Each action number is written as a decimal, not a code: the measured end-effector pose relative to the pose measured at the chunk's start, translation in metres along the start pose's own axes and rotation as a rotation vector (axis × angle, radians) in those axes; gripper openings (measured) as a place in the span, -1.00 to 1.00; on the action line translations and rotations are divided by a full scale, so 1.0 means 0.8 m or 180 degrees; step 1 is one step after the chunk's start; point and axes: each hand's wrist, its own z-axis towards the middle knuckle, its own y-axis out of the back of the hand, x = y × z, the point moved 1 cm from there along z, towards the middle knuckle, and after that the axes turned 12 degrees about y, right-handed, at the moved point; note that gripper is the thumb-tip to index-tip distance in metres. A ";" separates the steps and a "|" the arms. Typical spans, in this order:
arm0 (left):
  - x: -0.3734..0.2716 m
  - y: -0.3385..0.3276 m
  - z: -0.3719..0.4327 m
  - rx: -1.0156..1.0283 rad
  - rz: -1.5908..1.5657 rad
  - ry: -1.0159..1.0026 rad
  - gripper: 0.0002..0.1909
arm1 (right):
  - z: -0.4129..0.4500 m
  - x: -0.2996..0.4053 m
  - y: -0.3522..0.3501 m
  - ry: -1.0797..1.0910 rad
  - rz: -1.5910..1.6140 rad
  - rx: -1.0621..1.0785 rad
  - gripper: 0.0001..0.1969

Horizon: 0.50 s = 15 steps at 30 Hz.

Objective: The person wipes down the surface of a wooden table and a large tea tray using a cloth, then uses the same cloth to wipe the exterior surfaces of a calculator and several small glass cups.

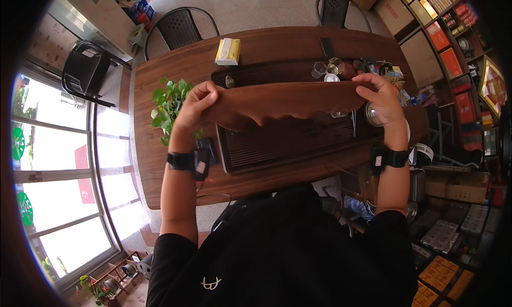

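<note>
A brown cloth (288,99) is stretched between my two hands above a dark slatted tea tray (280,147). My left hand (200,103) pinches its left upper corner between thumb and fingers. At the other end my right hand (378,97) grips the right upper corner. The lower edge of the cloth hangs in waves and hides part of the tray. Beyond it stand a glass pitcher with pale liquid (336,66), a white cup (331,78) and a brown clay teapot (349,71). A small figurine (229,82) sits near the tray's left back corner.
The wooden table (176,179) bears a leafy potted plant (172,103), a tissue pack (228,52) and a dark phone (327,46). Under my right wrist lies a glass vessel (373,114). Chairs (178,29) stand along the far side; shelves with boxes (444,47) line the right.
</note>
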 end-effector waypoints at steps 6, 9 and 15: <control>0.112 -0.044 0.035 -0.1229 -0.0655 0.0603 -0.83 | -0.028 -0.094 -0.122 -0.0575 0.1045 -0.0842 -0.84; 0.128 -0.081 0.033 -0.1434 0.0245 0.0385 -0.82 | -0.036 -0.089 -0.179 -0.0466 0.0849 -0.0700 -0.86; 0.119 -0.121 0.021 -0.1147 0.0867 0.0449 -0.60 | -0.039 -0.094 -0.230 -0.0266 0.0802 -0.0360 -0.81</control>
